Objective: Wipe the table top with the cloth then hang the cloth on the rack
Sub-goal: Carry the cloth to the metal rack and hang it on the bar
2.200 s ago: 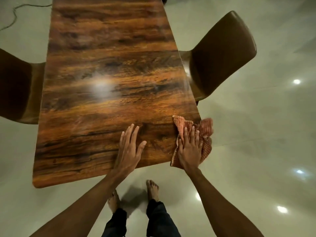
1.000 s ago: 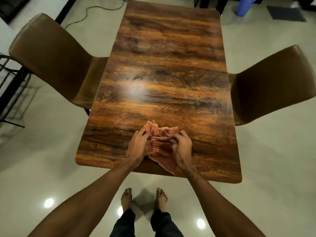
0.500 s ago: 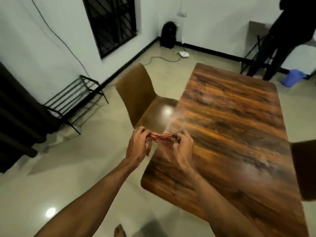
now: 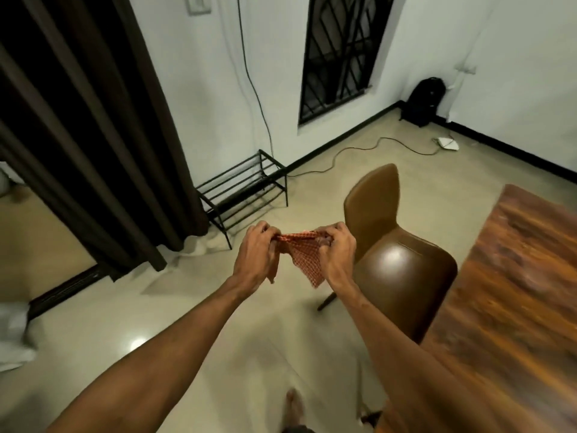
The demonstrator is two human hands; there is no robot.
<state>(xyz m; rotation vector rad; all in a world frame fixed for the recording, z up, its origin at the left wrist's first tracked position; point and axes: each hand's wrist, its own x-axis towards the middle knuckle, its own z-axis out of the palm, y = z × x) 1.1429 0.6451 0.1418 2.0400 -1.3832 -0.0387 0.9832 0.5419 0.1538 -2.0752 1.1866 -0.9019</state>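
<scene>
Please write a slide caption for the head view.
Both hands, left hand and right hand, hold cloth facing black rack.

The cloth [image 4: 301,254] is no longer pressed flat on the bench [image 4: 512,307]; it is now lifted clear and held stretched in mid-frame between the left hand [image 4: 254,254] and the right hand [image 4: 335,248], whereas two seconds ago only the right hand was laid on it. The bench is shifted from the centre to the right edge of the frame. The rack [image 4: 243,192] is now brought into view just above the hands.
</scene>
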